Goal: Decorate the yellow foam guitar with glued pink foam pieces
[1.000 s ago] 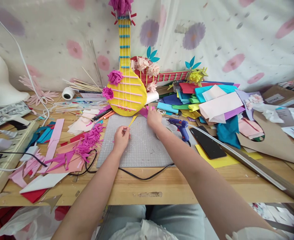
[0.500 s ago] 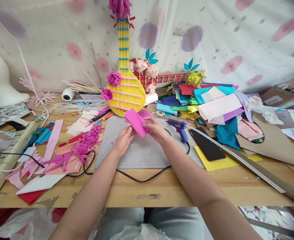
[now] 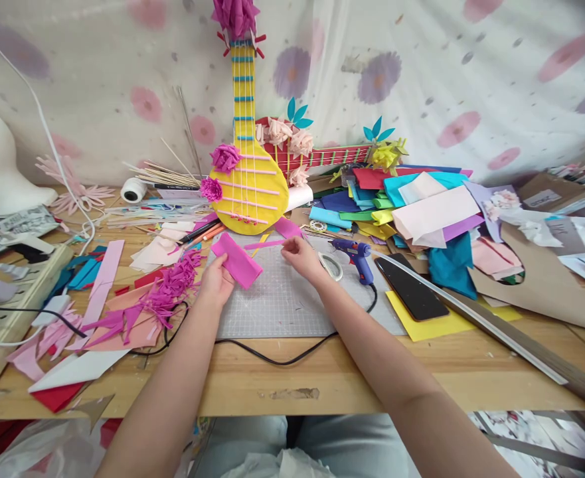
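My left hand (image 3: 217, 281) grips a folded piece of magenta paper (image 3: 243, 267) by its left side, above the grey cutting mat (image 3: 292, 312). My right hand (image 3: 301, 256) is pinched on one end of a thin pink paper strip (image 3: 263, 245), which points left toward the folded piece. Behind the strip lies another bit of magenta paper (image 3: 288, 228). A roll of white tape (image 3: 333, 267) rests just right of my right hand. Beyond it is a blue glue gun (image 3: 356, 257) with a black cord.
A yellow paper-covered lute shape (image 3: 252, 192) with flowers stands at the back. Coloured paper (image 3: 436, 212) is piled at the right, near a black phone (image 3: 412, 285). Magenta scraps (image 3: 172, 285) and a power strip (image 3: 20, 312) lie at the left.
My hands have moved apart. The left has carried the folded magenta paper left and down; the right has let go of it and now holds the thin strip.
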Motion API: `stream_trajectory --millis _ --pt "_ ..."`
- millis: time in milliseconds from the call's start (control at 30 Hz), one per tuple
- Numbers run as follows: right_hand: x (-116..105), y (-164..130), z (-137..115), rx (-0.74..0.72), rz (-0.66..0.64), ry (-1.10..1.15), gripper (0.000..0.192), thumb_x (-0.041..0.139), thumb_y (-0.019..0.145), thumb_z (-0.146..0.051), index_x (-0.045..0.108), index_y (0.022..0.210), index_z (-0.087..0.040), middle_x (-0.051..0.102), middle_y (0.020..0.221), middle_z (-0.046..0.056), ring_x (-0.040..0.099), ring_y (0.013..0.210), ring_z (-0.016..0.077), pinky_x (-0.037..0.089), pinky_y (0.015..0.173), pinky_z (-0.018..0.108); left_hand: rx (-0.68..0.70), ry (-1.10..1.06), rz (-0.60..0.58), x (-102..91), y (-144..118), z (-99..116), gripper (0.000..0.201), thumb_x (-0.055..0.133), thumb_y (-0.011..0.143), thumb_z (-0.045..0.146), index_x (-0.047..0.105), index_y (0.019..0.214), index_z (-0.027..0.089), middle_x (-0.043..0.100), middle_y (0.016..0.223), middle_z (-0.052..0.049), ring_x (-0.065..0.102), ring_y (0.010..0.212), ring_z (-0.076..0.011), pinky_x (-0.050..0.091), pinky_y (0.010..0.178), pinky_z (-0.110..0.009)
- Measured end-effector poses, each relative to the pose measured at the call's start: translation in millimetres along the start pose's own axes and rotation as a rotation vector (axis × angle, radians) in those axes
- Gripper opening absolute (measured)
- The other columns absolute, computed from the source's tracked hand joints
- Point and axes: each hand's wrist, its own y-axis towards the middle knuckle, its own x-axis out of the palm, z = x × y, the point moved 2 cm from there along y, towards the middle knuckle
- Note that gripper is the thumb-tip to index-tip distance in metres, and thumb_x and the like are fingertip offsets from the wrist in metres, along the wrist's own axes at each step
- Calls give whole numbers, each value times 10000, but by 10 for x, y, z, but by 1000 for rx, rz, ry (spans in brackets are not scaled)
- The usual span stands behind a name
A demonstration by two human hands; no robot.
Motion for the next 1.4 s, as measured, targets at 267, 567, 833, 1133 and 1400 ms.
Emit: stream_trajectory --millis 267,567,833,1133,1400 --pt "38 456 -156 -148 41 -744 234 443 800 -140 564 1000 -158 620 1062 90 525 1036 207 390 892 329 14 -44 30 -93 67 140 214 414 846 85 622 865 131 695 714 -16 654 662 -94 522 698 -202" --pt "-239 808 -49 158 82 -897 404 457 836 -271 446 1193 -82 553 1198 204 537 1095 291 395 880 387 60 93 -52 -115 88 75 170 462 803 81 619 848 129 697 752 -42 669 778 -133 530 782 -258" --pt "-239 942 -33 198 -32 -863 338 532 788 -223 529 1112 -128 628 1107 152 606 997 260 455 781 338 -59 246 -184 -90 21 -29 117 511 780 93 622 795 130 687 688 -51 674 740 -168 550 741 -306" --pt "-220 684 -278 121 21 -902 223 481 778 -173 615 953 -142 630 1066 148 582 1009 269 445 803 338 -131 311 -239 -50 -52 -68 183 473 791 105 644 855 96 705 767 -104 678 803 -205 544 756 -336" --pt "-325 -36 -523 -139 -14 -31 150 557 735 -329 508 780 -194 602 739 15 554 667 143 411 614 265 -152 265 -208 -49 -50 -85 170 466 805 65 630 839 91 700 727 -78 668 710 -151 535 734 -266"
